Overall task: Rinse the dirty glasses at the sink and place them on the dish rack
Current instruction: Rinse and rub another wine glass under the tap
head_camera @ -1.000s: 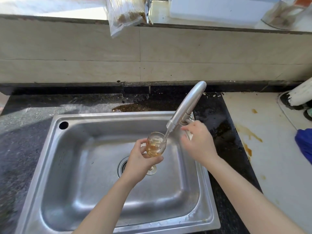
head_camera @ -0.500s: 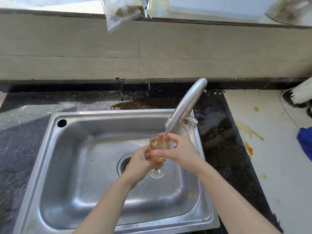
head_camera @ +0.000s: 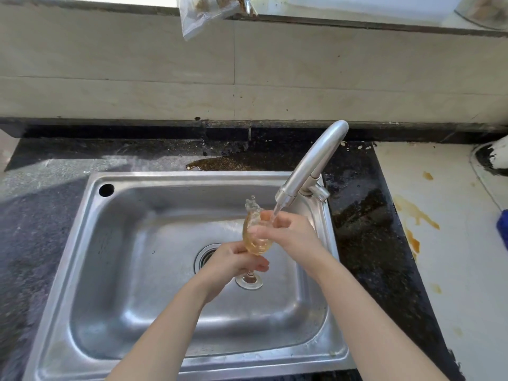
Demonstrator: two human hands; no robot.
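Note:
A stemmed glass (head_camera: 254, 242) with brownish liquid is held upright over the steel sink (head_camera: 115, 270). My left hand (head_camera: 236, 258) grips its stem just under the bowl; the round foot shows below my fingers. My right hand (head_camera: 288, 232) holds the bowl's rim from the right, fingers curled on it. Water runs from the faucet (head_camera: 310, 166) onto the rim and my right fingers, and splashes up at the glass's far side. No dish rack is in view.
Dark stone counter (head_camera: 365, 243) surrounds the sink, with a brown puddle behind it. A white surface (head_camera: 453, 270) with orange stains lies to the right, a blue object at its right edge. A plastic bag (head_camera: 203, 15) hangs from the ledge above the tiled wall.
My right hand left the faucet handle and came onto the glass's rim. Water now overflows and splashes from the glass, which sits slightly lower and more to the right.

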